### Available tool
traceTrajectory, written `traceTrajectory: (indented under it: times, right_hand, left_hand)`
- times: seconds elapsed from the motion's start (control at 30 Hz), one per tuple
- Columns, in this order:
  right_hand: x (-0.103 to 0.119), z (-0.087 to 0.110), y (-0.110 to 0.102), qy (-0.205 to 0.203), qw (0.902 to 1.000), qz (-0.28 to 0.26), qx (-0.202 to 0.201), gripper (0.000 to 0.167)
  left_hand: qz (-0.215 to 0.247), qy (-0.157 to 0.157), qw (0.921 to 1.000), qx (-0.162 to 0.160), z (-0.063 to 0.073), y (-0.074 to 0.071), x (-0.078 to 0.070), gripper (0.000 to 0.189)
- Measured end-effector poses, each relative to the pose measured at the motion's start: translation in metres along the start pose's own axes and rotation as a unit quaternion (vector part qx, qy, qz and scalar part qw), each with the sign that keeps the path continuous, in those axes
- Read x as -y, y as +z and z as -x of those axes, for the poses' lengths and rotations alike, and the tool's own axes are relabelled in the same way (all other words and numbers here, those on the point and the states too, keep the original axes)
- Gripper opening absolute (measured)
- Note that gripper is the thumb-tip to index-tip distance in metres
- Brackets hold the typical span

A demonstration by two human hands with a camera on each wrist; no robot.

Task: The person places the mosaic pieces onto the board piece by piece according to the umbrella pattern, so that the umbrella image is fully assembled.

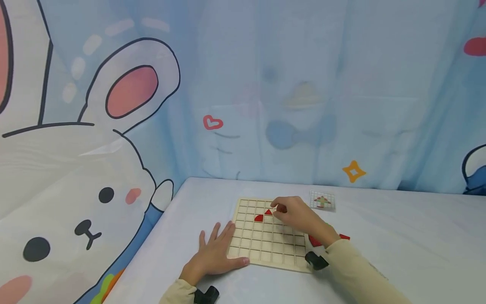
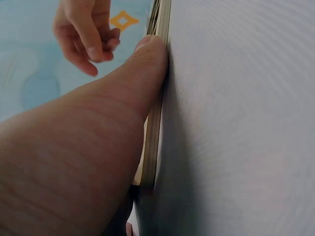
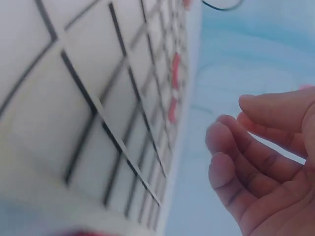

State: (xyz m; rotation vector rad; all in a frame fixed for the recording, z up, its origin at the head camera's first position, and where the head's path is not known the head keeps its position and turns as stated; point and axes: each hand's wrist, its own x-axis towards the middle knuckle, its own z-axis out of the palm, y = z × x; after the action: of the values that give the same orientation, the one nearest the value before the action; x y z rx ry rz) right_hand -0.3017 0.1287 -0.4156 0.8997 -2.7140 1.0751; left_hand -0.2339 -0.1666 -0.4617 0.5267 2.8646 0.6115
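A pale wooden board (image 1: 262, 249) with a grid of square cells lies flat on the table. Two red pieces sit in cells toward its far side: one with a curved edge (image 1: 259, 218) and a small triangle (image 1: 268, 212). My left hand (image 1: 214, 253) is spread along the board's left side, the thumb (image 2: 147, 54) resting on its near edge in the left wrist view. Above the board, just right of the triangle, hovers my right hand (image 1: 298, 217). In the right wrist view its fingers (image 3: 221, 169) are loosely bent, apart from the thumb, with nothing between them.
Beyond the board at the right lies a small card (image 1: 322, 200) with a coloured pattern on a grid. More red pieces (image 1: 314, 241) lie right of the board, partly hidden by the right forearm. A printed blue curtain (image 1: 303, 147) hangs behind the white table (image 1: 417, 245).
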Motion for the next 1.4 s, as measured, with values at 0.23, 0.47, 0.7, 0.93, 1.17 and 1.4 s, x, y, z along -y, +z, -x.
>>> traceTrajectory:
  times: [0.23, 0.47, 0.7, 0.93, 1.17, 1.4]
  right_hand:
    - [-0.004, 0.027, -0.036, 0.032, 0.9987, 0.019, -0.035, 0.021]
    - [-0.026, 0.046, -0.049, 0.094, 0.9936, 0.015, -0.061, 0.023]
    - [-0.040, 0.050, -0.055, 0.115, 0.9924, 0.027, -0.034, 0.025]
    - [-0.056, 0.060, -0.063, 0.152, 0.9875, 0.040, 0.006, 0.023]
    - [-0.063, 0.064, -0.070, 0.179, 0.9812, 0.039, 0.061, 0.019]
    - [-0.067, 0.064, -0.067, 0.196, 0.9764, 0.036, 0.083, 0.019]
  left_hand:
    - [0.007, 0.004, 1.0000, 0.001, 0.000, -0.002, 0.001, 0.114]
    - [0.014, 0.010, 0.9999, 0.001, -0.001, 0.002, 0.005, 0.118]
    - [0.021, 0.011, 0.9997, -0.001, 0.003, 0.001, 0.007, 0.119]
    - [0.023, 0.010, 0.9997, 0.008, 0.002, -0.001, 0.002, 0.115]
    - [0.008, 0.005, 0.9999, -0.001, 0.000, 0.000, 0.002, 0.114]
    - [0.006, -0.002, 1.0000, 0.004, 0.001, 0.000, 0.001, 0.115]
